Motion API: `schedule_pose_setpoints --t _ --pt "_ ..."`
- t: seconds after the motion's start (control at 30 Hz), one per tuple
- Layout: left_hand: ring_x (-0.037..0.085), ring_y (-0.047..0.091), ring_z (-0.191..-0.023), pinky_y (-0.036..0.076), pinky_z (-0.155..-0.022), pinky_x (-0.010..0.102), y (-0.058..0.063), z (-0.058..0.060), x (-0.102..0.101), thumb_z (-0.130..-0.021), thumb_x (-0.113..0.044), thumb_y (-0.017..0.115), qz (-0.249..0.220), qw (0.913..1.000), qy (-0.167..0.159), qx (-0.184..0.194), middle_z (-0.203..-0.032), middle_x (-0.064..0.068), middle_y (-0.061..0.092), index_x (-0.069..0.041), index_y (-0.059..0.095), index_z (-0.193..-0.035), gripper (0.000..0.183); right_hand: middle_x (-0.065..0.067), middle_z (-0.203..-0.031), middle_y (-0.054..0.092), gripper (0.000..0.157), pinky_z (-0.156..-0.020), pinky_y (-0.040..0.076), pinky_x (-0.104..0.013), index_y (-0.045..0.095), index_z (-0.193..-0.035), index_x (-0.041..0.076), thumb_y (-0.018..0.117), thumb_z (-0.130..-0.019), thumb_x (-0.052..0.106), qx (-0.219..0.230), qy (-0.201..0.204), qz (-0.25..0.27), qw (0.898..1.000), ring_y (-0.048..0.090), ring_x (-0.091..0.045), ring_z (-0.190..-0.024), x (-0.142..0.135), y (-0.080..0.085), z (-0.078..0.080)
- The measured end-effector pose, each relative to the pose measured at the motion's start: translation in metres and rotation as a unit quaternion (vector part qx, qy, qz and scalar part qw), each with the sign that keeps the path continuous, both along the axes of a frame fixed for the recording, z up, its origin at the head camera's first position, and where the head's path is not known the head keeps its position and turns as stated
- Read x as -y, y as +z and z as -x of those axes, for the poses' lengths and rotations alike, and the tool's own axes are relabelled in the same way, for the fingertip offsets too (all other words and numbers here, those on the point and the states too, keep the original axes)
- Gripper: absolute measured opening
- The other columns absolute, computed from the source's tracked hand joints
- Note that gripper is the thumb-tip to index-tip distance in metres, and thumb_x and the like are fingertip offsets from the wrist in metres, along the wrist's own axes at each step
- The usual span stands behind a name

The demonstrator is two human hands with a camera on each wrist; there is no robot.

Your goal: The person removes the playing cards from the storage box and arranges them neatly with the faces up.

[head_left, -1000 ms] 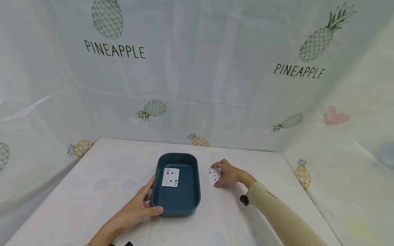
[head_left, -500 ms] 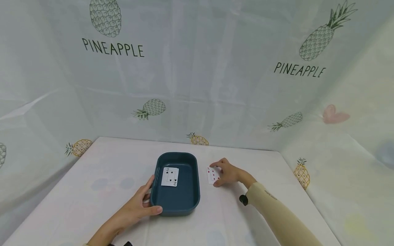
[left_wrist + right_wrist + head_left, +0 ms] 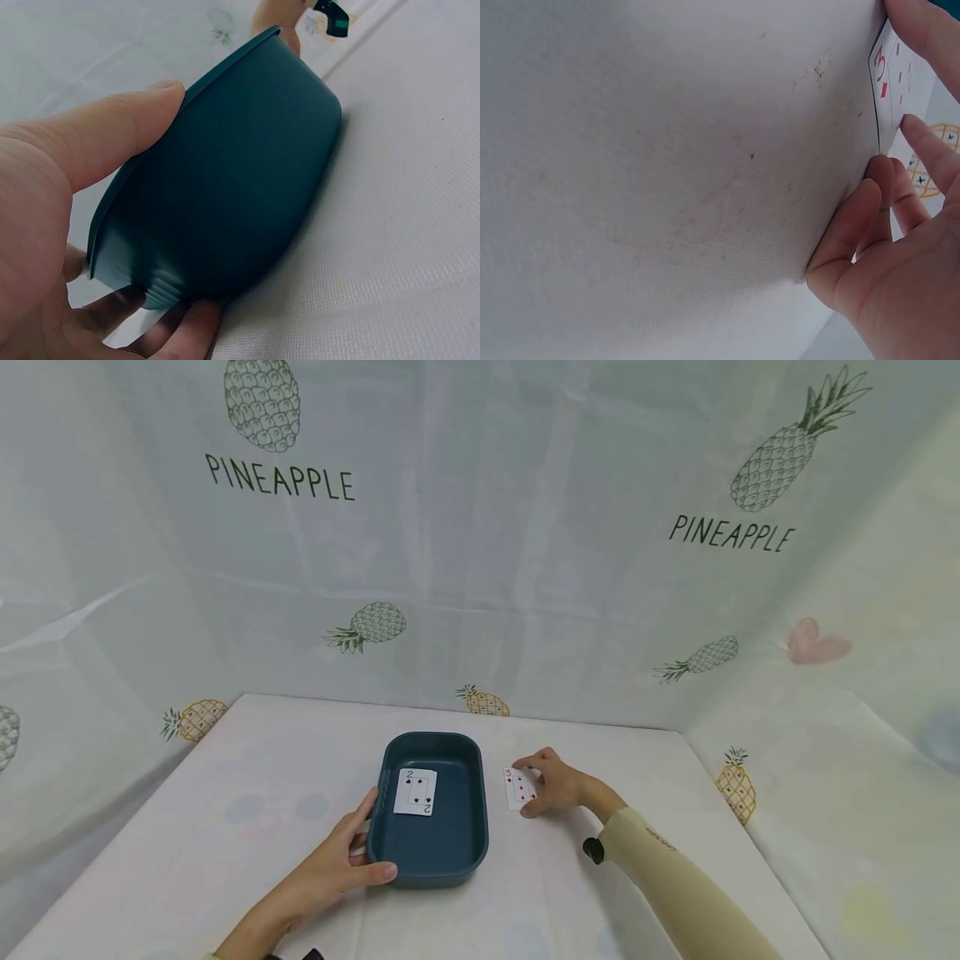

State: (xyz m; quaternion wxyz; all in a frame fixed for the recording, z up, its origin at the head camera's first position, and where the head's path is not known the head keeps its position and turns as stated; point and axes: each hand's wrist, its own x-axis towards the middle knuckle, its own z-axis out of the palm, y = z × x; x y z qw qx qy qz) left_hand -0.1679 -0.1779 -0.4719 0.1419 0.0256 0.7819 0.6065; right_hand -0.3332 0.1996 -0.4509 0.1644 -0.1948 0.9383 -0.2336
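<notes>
A dark teal rectangular tub [image 3: 450, 852] stands on the table in the head view. My left hand [image 3: 337, 860] grips its near left side, thumb over the rim [image 3: 187, 90] and fingers against the outer wall, as the left wrist view shows. Inside the tub, toward its left wall, a black-suited playing card marked 2 [image 3: 415, 792] lies face up. To the right of the tub, my right hand [image 3: 557, 783] holds a face-up playing card marked 3 with red diamonds [image 3: 519, 789] between thumb and fingers. Part of that card is hidden beneath the hand.
A white cloth with faint coloured spots covers the table [image 3: 300, 752]. Behind it and at both sides hang pale sheets [image 3: 510, 568] printed with pineapples. The table's back edge meets the rear sheet a short way beyond the tub.
The card marked 3 has shifted very slightly left, toward the tub. Both hands and the tub stay nearly where they were.
</notes>
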Motion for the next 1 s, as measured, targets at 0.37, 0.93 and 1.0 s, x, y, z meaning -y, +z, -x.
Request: schedule_pose_setpoints --t 0.37,0.93,1.0 --pt "0.034 0.041 -0.134 0.049 -0.098 0.042 0.0016 -0.0002 -0.0018 -0.08 -0.032 0.082 0.007 1.0 0.003 0.002 -0.158 0.013 0.011 -0.043 0.009 -0.155 0.105 -0.005 -0.126 0.038 0.08 -0.084 0.043 -0.036 0.052 -0.139 0.027 0.088 -0.069 0.038 -0.016 0.003 0.006 1.0 0.043 -0.021 -0.104 0.0003 -0.0038 0.0003" --pt "0.033 0.044 -0.132 0.049 -0.098 0.042 0.0032 -0.0012 -0.002 -0.079 -0.033 0.083 0.005 1.0 0.007 0.004 -0.158 0.014 0.011 -0.042 0.009 -0.155 0.107 -0.004 -0.127 0.041 0.078 -0.084 0.045 -0.034 0.053 -0.14 0.021 0.088 -0.071 0.035 -0.043 -0.017 0.008 0.999 0.047 -0.02 -0.102 0.0059 -0.0077 -0.0055" --pt "0.033 0.044 -0.132 0.049 -0.098 0.042 0.0036 -0.0017 -0.0015 -0.079 -0.032 0.083 0.001 1.0 0.006 0.006 -0.158 0.014 0.011 -0.042 0.008 -0.155 0.107 -0.004 -0.128 0.042 0.079 -0.085 0.046 -0.035 0.052 -0.141 0.022 0.087 -0.071 0.034 -0.049 -0.015 0.006 0.999 0.048 -0.02 -0.102 0.0068 -0.0071 -0.0072"
